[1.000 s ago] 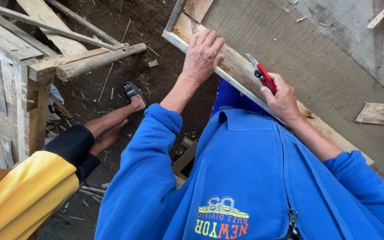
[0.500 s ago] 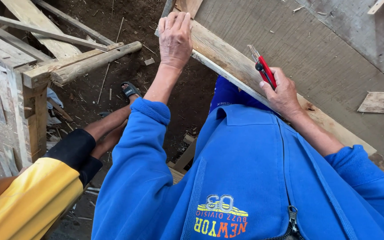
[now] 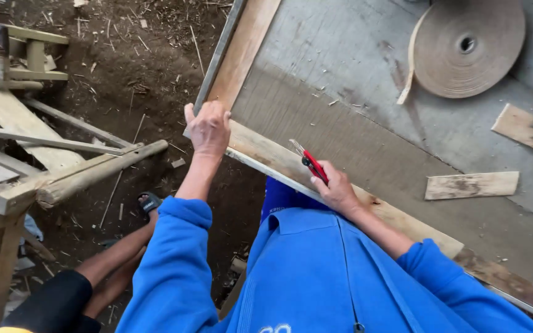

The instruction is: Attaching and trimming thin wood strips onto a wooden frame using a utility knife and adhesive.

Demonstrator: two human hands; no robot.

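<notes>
Head view, left hand [image 3: 208,128] gripping panel corner [image 3: 235,132], right hand [image 3: 335,188] holding cutter [image 3: 311,163]

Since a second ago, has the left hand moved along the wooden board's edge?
Yes. The left hand has slid from the board's near edge strip to the corner of the large wooden board, farther from the right hand.

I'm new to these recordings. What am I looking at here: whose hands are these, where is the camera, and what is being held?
The camera sits on a person's head and looks down, so the blue sleeves and both hands are their own. The left hand grips the corner of a large wooden panel. The right hand rests on the panel's edge, fingers closed around a red utility knife. On the panel lie a roll of edge banding and two wood scraps. Another person's legs show lower left, over dirt ground.
</notes>
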